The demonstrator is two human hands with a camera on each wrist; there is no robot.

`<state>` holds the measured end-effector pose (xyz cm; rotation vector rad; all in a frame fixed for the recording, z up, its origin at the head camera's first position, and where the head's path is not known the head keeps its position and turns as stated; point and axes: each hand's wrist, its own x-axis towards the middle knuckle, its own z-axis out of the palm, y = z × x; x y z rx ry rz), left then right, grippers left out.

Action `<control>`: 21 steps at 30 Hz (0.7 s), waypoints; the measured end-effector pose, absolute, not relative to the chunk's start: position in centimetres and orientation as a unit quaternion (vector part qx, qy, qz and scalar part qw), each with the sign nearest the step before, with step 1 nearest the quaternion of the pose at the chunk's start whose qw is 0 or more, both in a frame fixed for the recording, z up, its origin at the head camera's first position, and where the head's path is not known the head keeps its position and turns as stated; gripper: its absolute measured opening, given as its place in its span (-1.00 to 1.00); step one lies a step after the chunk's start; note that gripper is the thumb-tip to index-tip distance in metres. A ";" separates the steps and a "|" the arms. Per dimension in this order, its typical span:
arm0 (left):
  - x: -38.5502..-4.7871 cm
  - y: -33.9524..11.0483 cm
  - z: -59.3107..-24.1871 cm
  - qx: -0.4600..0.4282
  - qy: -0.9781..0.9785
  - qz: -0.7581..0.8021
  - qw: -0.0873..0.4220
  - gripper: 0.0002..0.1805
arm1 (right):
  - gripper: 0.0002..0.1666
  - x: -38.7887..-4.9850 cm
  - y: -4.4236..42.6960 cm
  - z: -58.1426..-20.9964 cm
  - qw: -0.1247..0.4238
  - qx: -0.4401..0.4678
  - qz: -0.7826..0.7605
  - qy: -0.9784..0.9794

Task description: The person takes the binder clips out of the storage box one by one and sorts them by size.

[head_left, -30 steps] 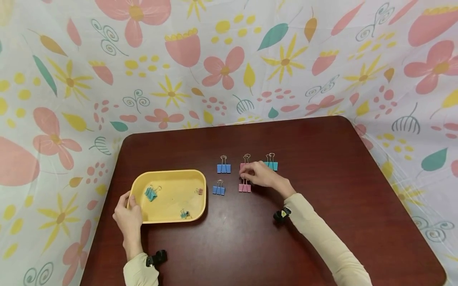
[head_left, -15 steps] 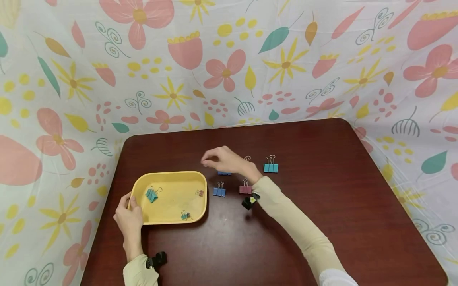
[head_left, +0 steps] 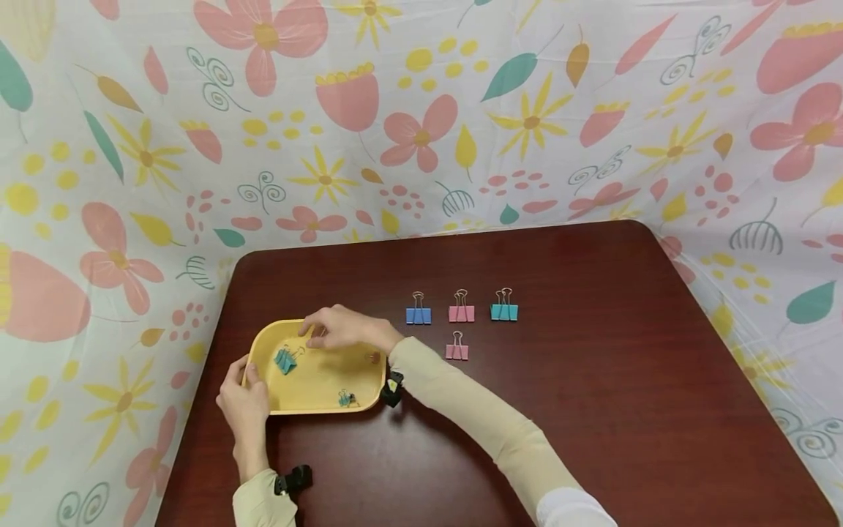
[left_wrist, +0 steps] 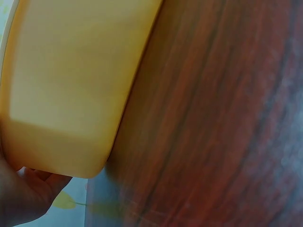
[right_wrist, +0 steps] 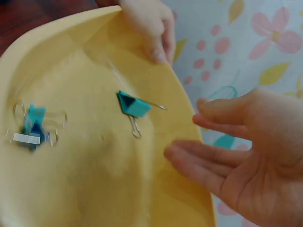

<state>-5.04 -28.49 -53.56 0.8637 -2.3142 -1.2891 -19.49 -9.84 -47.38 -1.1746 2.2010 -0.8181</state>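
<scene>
My left hand (head_left: 245, 402) grips the left rim of the yellow tray (head_left: 309, 382), its thumb over the edge. Above the tray's back part is my right hand (head_left: 345, 327); in the right wrist view this hand (right_wrist: 251, 156) has thumb and fingers apart and holds nothing. A teal clip (head_left: 285, 361) lies inside near the left end. Small teal and dark clips (head_left: 345, 399) sit at the front right, a small pink clip (head_left: 374, 357) at the right end. The left wrist view shows the tray's side (left_wrist: 71, 85) and part of the left hand (left_wrist: 23, 198).
Right of the tray, a blue clip (head_left: 418, 315), a pink clip (head_left: 461, 313) and a teal clip (head_left: 504, 312) stand in a row on the dark table (head_left: 593, 380). A second pink clip (head_left: 457, 351) stands in front. A patterned cloth (head_left: 421, 183) hangs behind.
My right hand has moved left from the pink clips, past the blue ones, to over the tray. Its sleeve now covers where the front blue clip stood. The left hand keeps its grip.
</scene>
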 end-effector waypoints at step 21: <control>-5.3 -28.6 -54.1 0.301 -0.820 -0.440 0.207 -0.67 | -0.73 -17.5 -15.7 -50.9 0.216 -0.399 -0.262 0.852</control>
